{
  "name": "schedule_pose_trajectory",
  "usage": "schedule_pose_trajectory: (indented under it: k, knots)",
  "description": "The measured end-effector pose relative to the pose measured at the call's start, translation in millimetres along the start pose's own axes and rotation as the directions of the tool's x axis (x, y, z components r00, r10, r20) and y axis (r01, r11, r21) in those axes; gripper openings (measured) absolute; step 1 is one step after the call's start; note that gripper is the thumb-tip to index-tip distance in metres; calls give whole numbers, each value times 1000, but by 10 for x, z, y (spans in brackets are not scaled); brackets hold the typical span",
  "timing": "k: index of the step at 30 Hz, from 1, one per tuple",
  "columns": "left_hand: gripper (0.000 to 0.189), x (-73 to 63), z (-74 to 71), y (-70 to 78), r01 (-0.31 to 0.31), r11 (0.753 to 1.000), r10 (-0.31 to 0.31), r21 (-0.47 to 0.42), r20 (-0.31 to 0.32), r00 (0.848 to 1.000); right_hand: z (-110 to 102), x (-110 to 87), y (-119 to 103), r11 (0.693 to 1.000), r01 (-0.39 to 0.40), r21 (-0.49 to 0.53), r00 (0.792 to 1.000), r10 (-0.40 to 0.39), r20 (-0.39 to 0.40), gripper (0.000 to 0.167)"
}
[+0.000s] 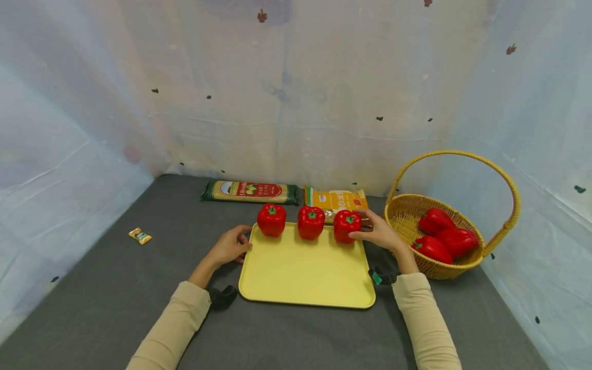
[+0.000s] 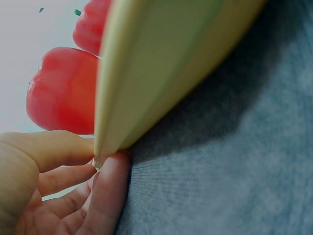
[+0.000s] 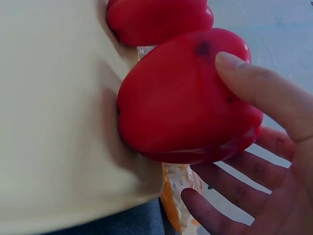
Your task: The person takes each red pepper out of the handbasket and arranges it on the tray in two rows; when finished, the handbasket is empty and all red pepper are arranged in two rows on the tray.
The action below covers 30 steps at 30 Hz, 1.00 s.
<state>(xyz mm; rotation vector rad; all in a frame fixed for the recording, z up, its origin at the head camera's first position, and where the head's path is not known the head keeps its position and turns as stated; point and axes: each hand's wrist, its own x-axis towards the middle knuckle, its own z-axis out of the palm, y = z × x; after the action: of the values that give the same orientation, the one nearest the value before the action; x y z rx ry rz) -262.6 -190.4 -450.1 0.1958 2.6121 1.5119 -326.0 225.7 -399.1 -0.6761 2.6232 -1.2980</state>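
Observation:
Three red bell peppers stand in a row along the far edge of a yellow tray [image 1: 307,272]: a left pepper [image 1: 271,221], a middle pepper [image 1: 311,223] and a right pepper [image 1: 344,229]. At the tray's far left corner, my left hand [image 1: 229,245] pinches the rim between thumb and fingers; the left wrist view shows the thumb [image 2: 63,147] on one side of it. My right hand [image 1: 380,234] holds the right pepper, thumb on its near side. In the right wrist view, other fingers pass partly out of sight behind this pepper [image 3: 181,103].
Right of the tray, a yellow wicker basket [image 1: 401,216] with a tall handle holds three more red peppers [image 1: 458,241]. Behind the tray lie a green-ended noodle pack [image 1: 252,191] and an orange bag [image 1: 335,200]. A small gold packet [image 1: 140,236] lies far left.

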Motion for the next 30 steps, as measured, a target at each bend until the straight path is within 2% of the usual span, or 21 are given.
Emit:
schedule_pose_trajectory:
  k: [6, 12, 20, 24, 27, 30]
  knots:
    - [51, 0, -2, 18, 1, 1000, -1, -6, -4, 1000, -5, 10, 12, 1000, 18, 5, 1000, -18, -1, 77]
    - [51, -4, -6, 27, 5, 1000, -5, -7, -1, 1000, -9, 22, -16, 1000, 4, 21, 1000, -5, 17, 79]
    - [50, 5, 4, 4, 13, 1000, -13, -3, -3, 1000, -8, -101, -337, 999, 4, 37, 999, -5, 32, 80]
    - [50, 4, 5, 4, 11, 1000, -11, -6, -6, 1000, 5, -54, -186, 998, 43, 51, 999, -43, 7, 81]
    - [50, 2, 2, 4, 8, 1000, -8, -9, -2, 1000, 1, -40, -157, 995, 77, 64, 997, -75, -20, 80]
    - [50, 3, -3, 1, 2, 1000, -2, -11, 2, 1000, -16, -96, -327, 992, 110, 58, 993, -108, -48, 75]
